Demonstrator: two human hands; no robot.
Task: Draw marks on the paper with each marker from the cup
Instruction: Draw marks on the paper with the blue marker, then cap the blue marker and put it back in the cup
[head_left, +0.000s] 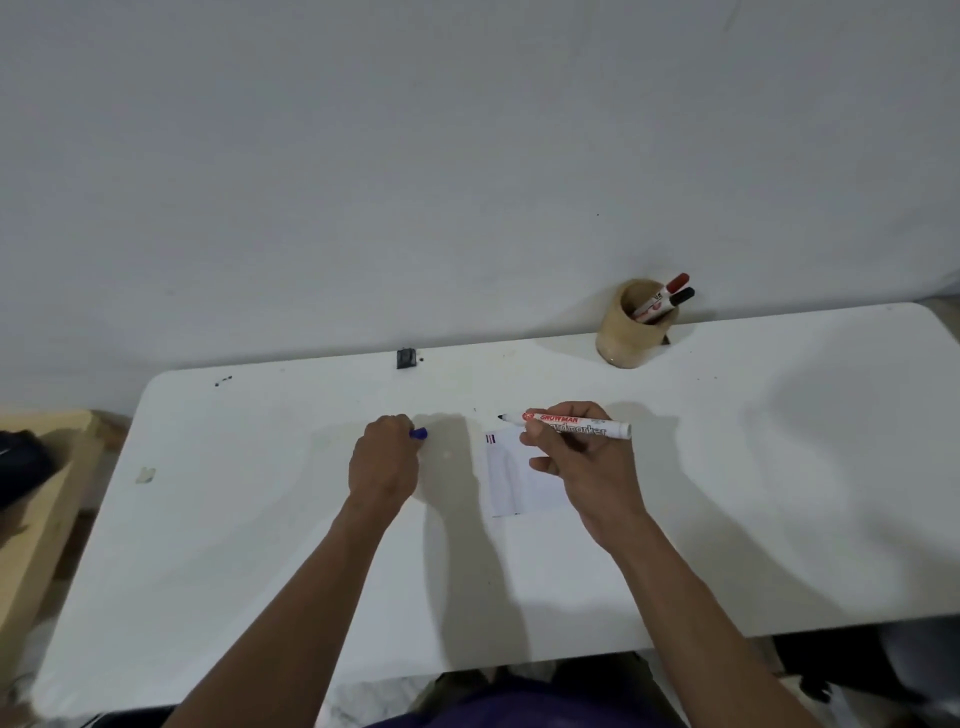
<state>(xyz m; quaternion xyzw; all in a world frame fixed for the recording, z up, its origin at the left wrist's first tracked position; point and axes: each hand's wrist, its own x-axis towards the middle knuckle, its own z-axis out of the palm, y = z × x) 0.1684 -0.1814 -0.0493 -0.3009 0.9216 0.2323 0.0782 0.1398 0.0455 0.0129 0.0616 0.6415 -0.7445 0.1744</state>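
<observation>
A small white paper (511, 480) lies on the white table (727, 493), with a few short dark marks near its top left corner. My right hand (582, 462) is shut on an uncapped white marker (576, 425), held level just above the paper's far edge, its dark tip pointing left. My left hand (384, 462) rests left of the paper, closed on a blue cap (420, 433) that sticks out past the fingers. A tan cup (631, 330) stands at the table's far edge, holding a red-capped marker (667, 293) and a black-capped marker (678, 297).
A small dark block (405, 358) sits at the table's far edge, close to the wall. Dark specks (223, 382) dot the far left corner. A pale scrap (145, 474) lies near the left edge. A wooden bench (47, 493) stands to the left of the table.
</observation>
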